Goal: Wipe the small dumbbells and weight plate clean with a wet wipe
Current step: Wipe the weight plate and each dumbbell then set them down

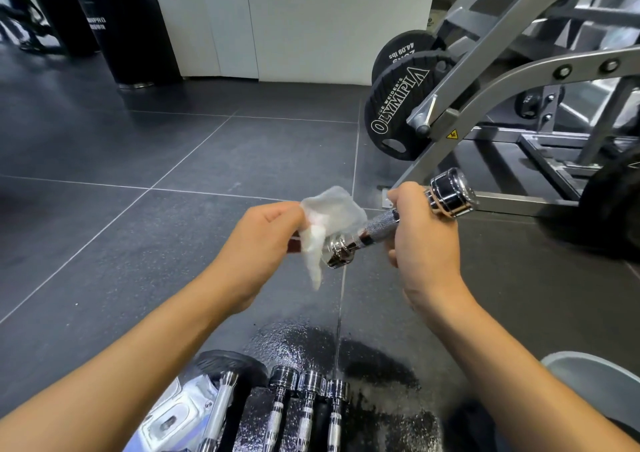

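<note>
Chrome dumbbell point(391, 221) midair, long axis running lower-left to upper-right; right hand point(420, 243) wrapped round handle; left hand point(266, 240) pinching wet wipe point(329, 219) against near, lower head; left nearer.

Both forearms reach forward, bare. The right hand point(424, 240) is wrapped around the dumbbell point(398, 223) handle, knuckles up. The left hand point(263, 240), just left of the dumbbell's lower end, pinches the wet wipe point(329, 219) against it.
</note>
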`<act>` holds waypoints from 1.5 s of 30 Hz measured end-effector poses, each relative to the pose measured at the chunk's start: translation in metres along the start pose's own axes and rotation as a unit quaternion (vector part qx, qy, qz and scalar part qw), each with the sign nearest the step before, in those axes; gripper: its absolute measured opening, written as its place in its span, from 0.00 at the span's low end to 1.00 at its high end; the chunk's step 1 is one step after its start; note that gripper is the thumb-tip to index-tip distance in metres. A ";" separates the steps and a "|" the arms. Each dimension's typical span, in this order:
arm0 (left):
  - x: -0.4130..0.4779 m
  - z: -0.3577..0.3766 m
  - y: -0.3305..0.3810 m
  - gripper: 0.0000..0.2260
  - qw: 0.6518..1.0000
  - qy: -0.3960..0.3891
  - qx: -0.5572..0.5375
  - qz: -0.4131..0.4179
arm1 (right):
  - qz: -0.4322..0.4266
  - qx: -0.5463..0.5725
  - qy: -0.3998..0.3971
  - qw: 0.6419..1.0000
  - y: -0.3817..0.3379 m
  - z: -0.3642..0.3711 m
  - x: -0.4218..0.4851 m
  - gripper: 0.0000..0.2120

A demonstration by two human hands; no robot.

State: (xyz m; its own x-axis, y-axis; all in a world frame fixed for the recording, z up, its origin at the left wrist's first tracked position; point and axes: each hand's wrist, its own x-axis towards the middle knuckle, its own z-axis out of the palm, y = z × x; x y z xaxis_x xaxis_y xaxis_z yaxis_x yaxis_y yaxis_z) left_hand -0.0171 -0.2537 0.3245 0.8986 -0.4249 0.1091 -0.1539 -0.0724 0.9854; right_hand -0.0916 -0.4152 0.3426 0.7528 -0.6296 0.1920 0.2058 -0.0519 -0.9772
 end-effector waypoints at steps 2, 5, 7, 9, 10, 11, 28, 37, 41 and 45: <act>0.001 -0.002 0.000 0.17 0.998 0.015 -0.050 -0.040 | -0.010 -0.009 -0.002 1.000 0.000 -0.001 0.000 0.15; 0.005 -0.005 -0.002 0.09 0.992 0.021 -0.092 -0.080 | -0.030 -0.011 -0.014 0.999 0.000 -0.003 0.000 0.16; 0.006 -0.005 -0.005 0.08 0.988 0.021 -0.119 -0.097 | -0.051 -0.027 -0.017 0.998 0.001 -0.004 0.000 0.16; 0.006 -0.002 -0.007 0.06 0.985 0.011 -0.139 -0.104 | -0.068 -0.041 -0.018 0.997 0.001 -0.004 -0.001 0.18; 0.005 -0.001 -0.008 0.03 0.985 0.002 -0.140 -0.100 | -0.071 -0.044 -0.022 0.996 0.002 -0.003 -0.001 0.19; 0.004 0.001 -0.008 0.02 0.986 -0.004 -0.139 -0.097 | -0.072 -0.046 -0.029 0.996 0.002 -0.004 -0.002 0.20; -0.003 0.001 0.000 0.09 0.998 0.031 0.001 0.047 | -0.067 -0.007 -0.017 0.998 -0.001 -0.002 0.002 0.17; -0.017 0.004 0.004 0.19 0.977 -0.126 0.031 0.167 | 0.127 0.114 0.012 0.985 0.006 -0.001 0.004 0.10; -0.011 0.003 0.004 0.10 0.987 -0.120 -0.003 0.108 | 0.215 0.176 -0.019 0.961 0.004 -0.001 0.004 0.15; -0.007 0.011 -0.002 0.09 0.987 -0.113 0.074 0.084 | 0.242 0.198 -0.035 0.949 0.009 0.002 0.003 0.15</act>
State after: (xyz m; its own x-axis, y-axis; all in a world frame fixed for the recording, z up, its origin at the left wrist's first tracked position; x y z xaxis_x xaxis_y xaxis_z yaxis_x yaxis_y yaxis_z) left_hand -0.0279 -0.2601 0.3203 0.7437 -0.6312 0.2204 -0.3658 -0.1082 0.9244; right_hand -0.0861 -0.4161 0.3346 0.8558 -0.4517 -0.2521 0.0338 0.5352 -0.8441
